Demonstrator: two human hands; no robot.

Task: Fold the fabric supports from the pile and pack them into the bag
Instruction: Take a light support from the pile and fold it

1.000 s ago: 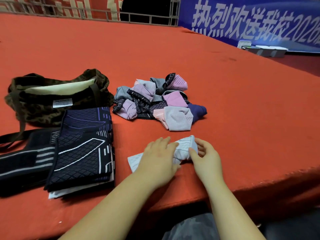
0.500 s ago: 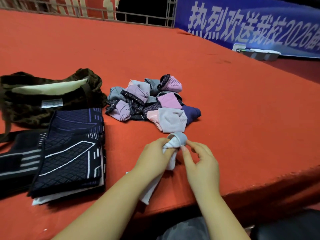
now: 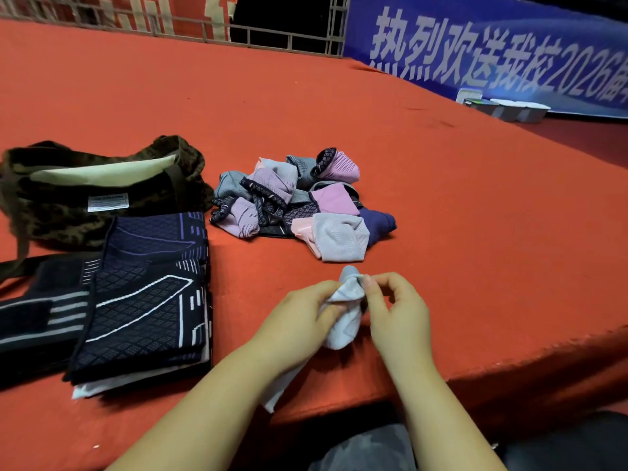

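Folding step in hand: a pale grey support [image 3: 346,314] is pinched by the left hand [image 3: 299,321] and right hand [image 3: 397,317] above the worktop [image 3: 441,198] near the pile [image 3: 299,202]; it needs flattening, then packing into the bag [image 3: 85,185].

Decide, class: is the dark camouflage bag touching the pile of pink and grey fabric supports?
Apart. In the head view a strip of red cloth shows between the bag and the pile along the bag's right edge.

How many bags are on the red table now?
1. The camouflage bag lies at the far left of the red table, behind the dark folded supports. No other bag shows.
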